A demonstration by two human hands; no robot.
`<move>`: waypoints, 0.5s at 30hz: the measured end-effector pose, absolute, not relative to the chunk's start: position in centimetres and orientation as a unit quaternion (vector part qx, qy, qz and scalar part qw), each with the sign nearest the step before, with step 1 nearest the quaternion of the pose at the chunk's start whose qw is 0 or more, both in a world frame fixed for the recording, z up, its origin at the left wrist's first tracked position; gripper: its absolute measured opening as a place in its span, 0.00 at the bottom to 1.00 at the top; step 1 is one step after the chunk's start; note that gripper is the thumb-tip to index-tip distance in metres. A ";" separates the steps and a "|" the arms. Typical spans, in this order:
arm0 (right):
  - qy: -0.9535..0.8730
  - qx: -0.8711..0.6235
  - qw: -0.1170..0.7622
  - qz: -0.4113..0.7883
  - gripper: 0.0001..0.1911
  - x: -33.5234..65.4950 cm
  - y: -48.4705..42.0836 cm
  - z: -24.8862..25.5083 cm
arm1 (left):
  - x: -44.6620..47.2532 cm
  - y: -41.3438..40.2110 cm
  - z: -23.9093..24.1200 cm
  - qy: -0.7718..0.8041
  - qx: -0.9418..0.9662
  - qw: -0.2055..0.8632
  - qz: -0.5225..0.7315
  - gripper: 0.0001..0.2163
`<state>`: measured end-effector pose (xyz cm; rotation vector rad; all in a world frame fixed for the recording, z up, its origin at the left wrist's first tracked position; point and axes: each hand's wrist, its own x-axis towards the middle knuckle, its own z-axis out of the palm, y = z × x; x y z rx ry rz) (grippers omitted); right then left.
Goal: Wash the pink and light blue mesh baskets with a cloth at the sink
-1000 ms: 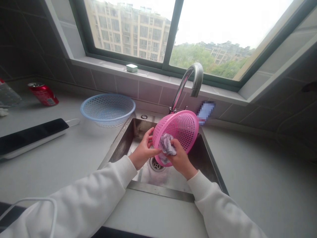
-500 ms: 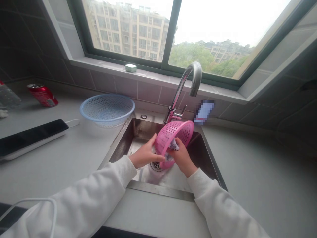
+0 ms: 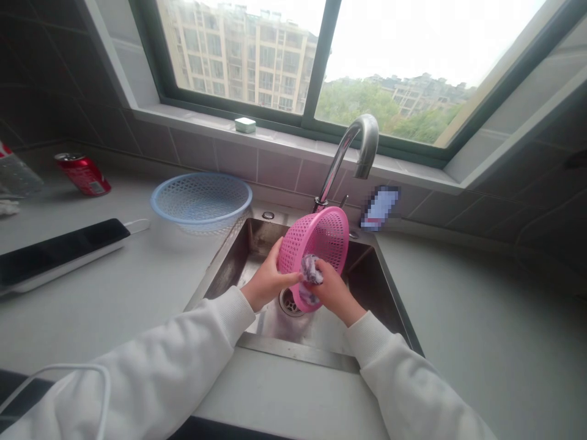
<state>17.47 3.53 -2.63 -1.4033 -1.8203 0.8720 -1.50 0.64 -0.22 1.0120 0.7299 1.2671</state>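
Over the steel sink (image 3: 321, 351) a pink basket (image 3: 298, 241) full of holes is tilted on its side, its mouth turned to the right. My left hand (image 3: 268, 278) grips its near left side, thumb on the rim and fingers behind the wall. A crumpled, patterned grey-white cloth (image 3: 312, 270) is bunched in my right hand (image 3: 334, 293), which holds it at the basket's inner side near the rim. The right fingertips are partly hidden by the cloth. Below the basket, the drain (image 3: 290, 304) shows in part.
A chrome faucet (image 3: 342, 150) arches behind the basket. Left of the sink are a blue basket (image 3: 202, 201), a red can (image 3: 85, 175) and a black-topped device (image 3: 59, 250) with a white cable. A phone (image 3: 380, 208) leans on the back wall, and a small box (image 3: 245, 125) sits on the sill.
The pink basket has shifted slightly left and turned, so its mouth faces me more. My right hand with the cloth has moved a little left along the basket's inside.
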 end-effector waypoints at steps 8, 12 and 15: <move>-0.651 -0.489 0.426 0.393 0.16 16.6 2.6 -1.6 | -1.2 0.4 -0.1 0.302 0.421 0.630 0.578 0.57; -0.673 -0.492 0.411 0.369 0.14 16.8 2.8 -1.6 | -1.5 0.3 0.1 0.295 0.411 0.640 0.578 0.59; -0.724 -0.559 0.336 0.223 0.13 18.2 3.8 -1.9 | -1.7 0.4 0.1 0.293 0.396 0.653 0.575 0.59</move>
